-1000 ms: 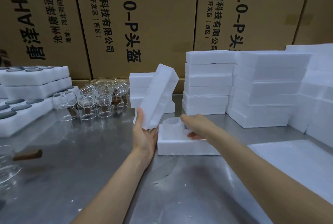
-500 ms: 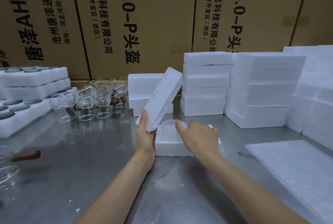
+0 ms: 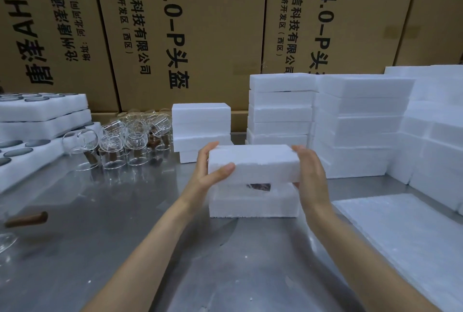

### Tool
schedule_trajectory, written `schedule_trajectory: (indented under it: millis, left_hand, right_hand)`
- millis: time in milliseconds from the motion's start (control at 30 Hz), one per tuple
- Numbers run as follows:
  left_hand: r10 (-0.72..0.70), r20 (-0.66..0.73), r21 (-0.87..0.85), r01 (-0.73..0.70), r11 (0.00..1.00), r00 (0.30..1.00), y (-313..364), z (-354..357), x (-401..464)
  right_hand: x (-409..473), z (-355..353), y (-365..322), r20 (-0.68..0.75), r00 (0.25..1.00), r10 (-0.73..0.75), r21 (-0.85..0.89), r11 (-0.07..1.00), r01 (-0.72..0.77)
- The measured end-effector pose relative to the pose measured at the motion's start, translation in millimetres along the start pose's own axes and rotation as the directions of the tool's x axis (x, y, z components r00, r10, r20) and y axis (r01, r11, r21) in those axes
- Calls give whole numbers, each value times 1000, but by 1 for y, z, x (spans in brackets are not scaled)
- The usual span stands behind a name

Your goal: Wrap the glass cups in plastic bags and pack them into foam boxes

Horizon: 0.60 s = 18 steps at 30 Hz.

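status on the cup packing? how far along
Done: closed foam boxes stacked behind. In hand: left hand and right hand hold a foam lid just above the base; a gap shows, so it isn't seated. Left: a cluster of bare glass cups on the table.

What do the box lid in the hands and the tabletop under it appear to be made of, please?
Box lid: apparently white expanded foam, matte, with a grainy, crumbly surface. Tabletop: likely stainless steel, brushed grey, showing blurred reflections and scattered white crumbs.
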<state>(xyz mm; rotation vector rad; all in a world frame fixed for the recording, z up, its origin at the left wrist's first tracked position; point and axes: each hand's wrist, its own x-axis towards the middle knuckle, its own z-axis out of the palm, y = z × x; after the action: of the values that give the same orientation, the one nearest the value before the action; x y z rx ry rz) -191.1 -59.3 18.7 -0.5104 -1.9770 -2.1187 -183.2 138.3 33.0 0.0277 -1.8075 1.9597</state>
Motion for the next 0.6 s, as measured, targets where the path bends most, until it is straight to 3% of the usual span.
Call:
schedule_trajectory:
  millis: [167, 267, 600]
  left_hand:
    - [-74, 24, 75, 72, 995, 997, 4, -2, -1]
    - [-119, 0, 38, 119, 992, 993, 2, -3, -4]
    - [-165, -26, 64, 166, 984, 986, -10, 3, -10]
  right_hand:
    - [-9, 6, 7, -38, 997, -62, -41, 997, 61]
    - [-14, 10, 11, -10, 998, -66, -58, 996, 65]
    - [-16, 5, 26, -61, 998, -9, -167, 986, -1]
